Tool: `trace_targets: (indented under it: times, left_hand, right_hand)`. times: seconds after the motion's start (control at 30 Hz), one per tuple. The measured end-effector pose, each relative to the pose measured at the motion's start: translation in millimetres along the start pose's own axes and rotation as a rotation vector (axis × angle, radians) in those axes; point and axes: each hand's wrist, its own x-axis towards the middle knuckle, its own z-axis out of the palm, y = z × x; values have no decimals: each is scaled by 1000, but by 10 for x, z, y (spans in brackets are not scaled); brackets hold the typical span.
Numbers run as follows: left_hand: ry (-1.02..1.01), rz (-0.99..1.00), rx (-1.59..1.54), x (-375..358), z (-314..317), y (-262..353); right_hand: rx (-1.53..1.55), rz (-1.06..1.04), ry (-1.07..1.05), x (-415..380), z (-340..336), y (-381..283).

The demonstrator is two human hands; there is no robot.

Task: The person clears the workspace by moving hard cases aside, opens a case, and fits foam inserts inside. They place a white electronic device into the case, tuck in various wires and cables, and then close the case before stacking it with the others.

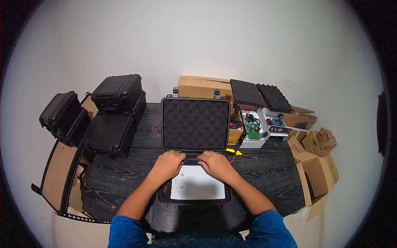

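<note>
A black hard case (162,194) stands open in front of me, its lid upright and lined with black egg-crate foam (195,124). In its base lies a white panel (200,182) with two small round fittings near its left side. My left hand (170,162) is at the back left of the base, fingers curled down and closed. Opposite it, at the back right, my right hand (215,163) is curled the same way. Thin red and blue wires (192,160) show in the gap between the hands. What the fingertips grip is hidden.
A yellow-handled screwdriver (236,153) lies right of the case. Stacked black cases (113,111) stand at left. White boxes with circuit boards (253,128), foam sheets (247,93) and cardboard boxes (316,175) are at right. A red wire (155,129) loops beside the lid.
</note>
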Motion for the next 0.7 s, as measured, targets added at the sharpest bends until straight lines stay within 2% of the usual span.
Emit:
trace_targets:
  times: [0.1,0.23,0.3,0.4,0.43,0.5,0.6,0.7]
  left_hand:
    - [50,-31,19,25,64,11]
    - [155,-15,123,12,110,42]
    - [114,-14,193,-8,141,20]
    - [97,-8,284,-34,184,15]
    - [99,-2,311,-37,198,20]
    - [109,11,304,-56,210,-7]
    - [108,-14,257,-71,112,-4]
    - [156,-69,146,-114,-48,7]
  right_hand:
    - [41,42,133,-12,42,-29]
    - [49,141,73,-56,14,-59]
    - [9,160,34,-91,-31,-73]
    - [-232,35,60,-149,-63,-1]
    - [-209,33,78,-172,-52,38]
    - [-165,30,115,-212,-28,98]
    - [46,225,227,-267,-69,98]
    - [-59,105,172,-340,27,289]
